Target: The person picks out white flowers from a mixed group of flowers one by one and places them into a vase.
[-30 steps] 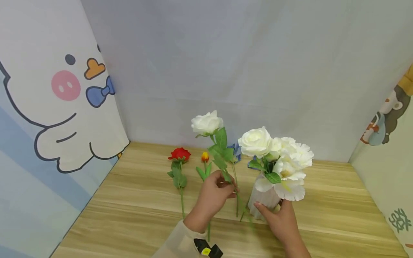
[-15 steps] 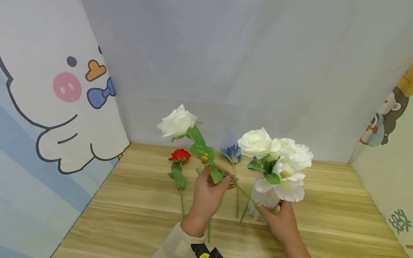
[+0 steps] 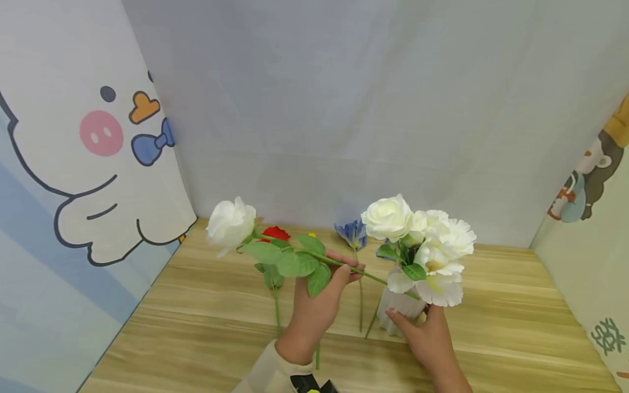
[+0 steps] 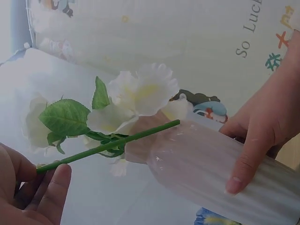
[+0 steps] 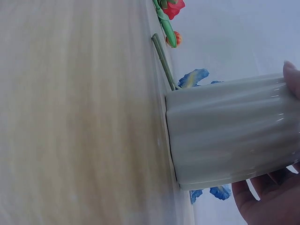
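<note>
My left hand (image 3: 314, 305) pinches the green stem of a white rose (image 3: 231, 222) between thumb and fingers. The rose lies nearly level in the air, its bloom out to the left and its leaves (image 3: 290, 259) beside the hand. Its bare stem end (image 4: 171, 124) points at the vase, overlapping the vase's upper part in the left wrist view. My right hand (image 3: 429, 341) grips the ribbed white vase (image 3: 400, 308) with the thumb in front and the fingers behind. The vase (image 5: 225, 133) stands upright on the table, holding several white flowers (image 3: 442, 245).
A red rose (image 3: 276, 233) lies at the left on the wooden table (image 3: 206, 316), partly hidden by the held rose's leaves. A blue flower (image 3: 351, 234) lies behind my left hand, another shows behind the vase. An orange tulip (image 5: 177, 38) appears in the right wrist view. A grey cloth (image 3: 314, 109) hangs behind.
The white rose in my left hand has tipped over to the left, from nearly upright to almost level. Its stem end has risen toward the vase's top. My right hand stays on the vase.
</note>
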`<action>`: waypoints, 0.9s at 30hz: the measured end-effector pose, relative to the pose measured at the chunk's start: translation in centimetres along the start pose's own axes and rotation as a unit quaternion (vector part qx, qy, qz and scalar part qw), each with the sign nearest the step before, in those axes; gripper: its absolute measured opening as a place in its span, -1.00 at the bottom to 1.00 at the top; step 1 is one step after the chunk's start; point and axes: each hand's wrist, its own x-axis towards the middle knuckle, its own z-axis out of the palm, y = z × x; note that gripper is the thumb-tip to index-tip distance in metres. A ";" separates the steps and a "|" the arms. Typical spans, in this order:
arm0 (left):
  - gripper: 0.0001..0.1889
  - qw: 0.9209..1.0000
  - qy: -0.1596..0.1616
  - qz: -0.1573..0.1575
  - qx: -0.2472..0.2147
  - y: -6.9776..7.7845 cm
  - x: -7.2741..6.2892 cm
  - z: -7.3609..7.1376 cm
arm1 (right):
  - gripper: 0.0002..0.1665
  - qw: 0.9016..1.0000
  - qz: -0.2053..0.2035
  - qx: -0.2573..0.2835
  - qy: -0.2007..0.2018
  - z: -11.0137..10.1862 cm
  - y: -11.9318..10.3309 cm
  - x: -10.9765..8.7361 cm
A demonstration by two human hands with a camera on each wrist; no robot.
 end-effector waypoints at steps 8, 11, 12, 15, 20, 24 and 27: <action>-0.92 1.000 -0.001 0.016 0.003 0.7 0.3 -0.1 | 0.19 1.000 0.002 0.001 0.002 0.0 -0.2 0.0; -0.92 1.000 0.005 0.020 0.000 0.8 0.3 -0.2 | 0.19 1.000 0.005 0.000 0.000 0.0 -0.3 0.0; -0.92 1.000 0.007 0.023 -0.001 0.8 0.3 -0.3 | 0.19 1.000 0.006 0.000 0.000 0.0 -0.3 0.0; -0.92 0.999 0.011 0.034 -0.006 0.8 0.4 -0.2 | 0.19 1.000 0.010 0.000 -0.001 0.0 -0.3 0.0; -0.90 0.999 -0.001 0.044 -0.007 0.9 0.4 0.2 | 0.18 1.000 0.015 0.000 0.003 0.0 -0.2 -0.1; -0.91 0.999 -0.005 0.047 -0.005 0.9 0.4 0.4 | 0.17 1.000 0.011 0.001 0.005 0.0 0.0 0.0; -0.92 0.999 -0.008 0.053 -0.003 0.9 0.5 0.4 | 0.16 1.000 0.009 0.002 0.002 0.1 0.1 0.0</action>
